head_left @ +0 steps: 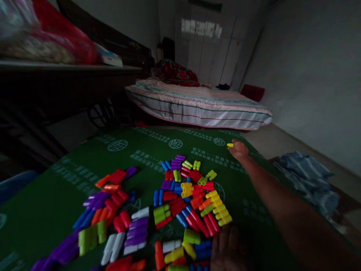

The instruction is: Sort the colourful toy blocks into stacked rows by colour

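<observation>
My right hand [239,149] is stretched out over the far right part of the green tabletop, with its fingers closed on a small yellow plastic tube-shaped block [230,145]. At the bottom, in shadow, my left hand [227,244] lies with fingers stretched out beside the blocks; its lower part is dark. Just beyond its fingertips is a stepped row of yellow tube-shaped blocks [219,207], next to red tube-shaped blocks [211,224]. Dark blue tube-shaped blocks [203,249] are left of that hand. Many are joined side by side in pairs or rows.
Purple, red, orange and green blocks [97,201] are spread over the left of the green printed tabletop [146,145]. Behind it stands a bed [197,103] with a striped cover. A dark wooden shelf [70,67] holds bags at left. Blue cloth [307,177] lies at right.
</observation>
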### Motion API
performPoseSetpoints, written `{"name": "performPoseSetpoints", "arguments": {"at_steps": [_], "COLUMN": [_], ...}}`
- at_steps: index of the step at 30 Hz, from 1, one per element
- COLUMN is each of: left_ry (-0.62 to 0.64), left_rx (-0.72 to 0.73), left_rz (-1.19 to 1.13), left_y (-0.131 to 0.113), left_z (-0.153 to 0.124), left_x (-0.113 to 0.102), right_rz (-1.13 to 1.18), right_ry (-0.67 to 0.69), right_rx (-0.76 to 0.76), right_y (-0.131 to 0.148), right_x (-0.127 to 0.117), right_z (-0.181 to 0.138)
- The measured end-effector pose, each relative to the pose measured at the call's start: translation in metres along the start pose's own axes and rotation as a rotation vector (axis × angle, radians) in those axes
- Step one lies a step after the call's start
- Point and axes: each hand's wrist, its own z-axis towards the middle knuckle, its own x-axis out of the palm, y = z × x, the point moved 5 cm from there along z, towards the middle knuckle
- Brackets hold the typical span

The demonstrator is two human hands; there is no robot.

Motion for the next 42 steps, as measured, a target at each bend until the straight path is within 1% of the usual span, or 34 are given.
{"name": "performPoseSetpoints", "arguments": {"at_steps": [1,3,4,5,6,7,8,10,11,12,14,17,19,23,27,32,37,40,42], "left_ry": [0.009,0.098,0.182,0.306,0.428,0.536,0.597,0.727,0.774,0.791,0.802,0.767,0.728,0.71,0.674,0.643,0.545,0.592,0.633], "left_rx": [-0.017,-0.074,-0.084,-0.068,-0.082,-0.124,-0.108,-0.188,-0.223,-0.247,-0.253,-0.203,-0.174,-0.126,-0.101,-0.052,0.038,0.1,0.132], "left_rz": [-0.012,-0.02,-0.03,-0.063,-0.097,-0.124,-0.188,-0.255,-0.274,-0.29,-0.303,-0.285,-0.267,-0.244,-0.21,-0.177,-0.151,-0.144,-0.137], "left_y": [0.0,0.002,0.001,-0.001,-0.003,-0.004,-0.008,-0.012,-0.014,-0.016,-0.02,-0.022,-0.022,-0.023,-0.024,-0.024,-0.029,-0.036,-0.04], "left_z": [0.0,0.001,0.003,0.005,0.008,0.011,0.016,0.023,0.025,0.028,0.031,0.032,0.032,0.031,0.03,0.027,0.028,0.028,0.029], "left_x": [0.008,0.023,0.028,0.029,0.026,0.018,0.005,-0.019,-0.03,-0.038,-0.046,-0.045,-0.043,-0.044,-0.042,-0.035,-0.043,-0.046,-0.048], "right_rz": [0.018,0.105,0.176,0.257,0.338,0.41,0.463,0.507,0.501,0.478,0.39,0.246,0.173,0.058,-0.002,0.104,0.316,0.371,0.347], "right_ry": [-0.008,0.031,0.071,0.122,0.181,0.243,0.306,0.417,0.459,0.49,0.53,0.549,0.554,0.574,0.579,0.62,0.739,0.766,0.754], "right_rx": [-0.054,-0.21,-0.304,-0.404,-0.503,-0.594,-0.675,-0.806,-0.861,-0.904,-0.953,-0.941,-0.917,-0.875,-0.822,-0.782,-0.662,-0.608,-0.608], "right_y": [0.008,0.029,0.04,0.052,0.064,0.075,0.084,0.101,0.107,0.112,0.117,0.113,0.105,0.086,0.069,0.054,0.041,0.037,0.036], "right_x": [-0.003,-0.005,-0.005,-0.006,-0.006,-0.008,-0.01,-0.019,-0.025,-0.031,-0.044,-0.059,-0.063,-0.06,-0.053,-0.039,-0.016,-0.009,-0.012], "right_z": [-0.006,-0.024,-0.036,-0.05,-0.067,-0.084,-0.103,-0.137,-0.152,-0.165,-0.184,-0.195,-0.197,-0.2,-0.206,-0.211,-0.212,-0.214,-0.216]}}
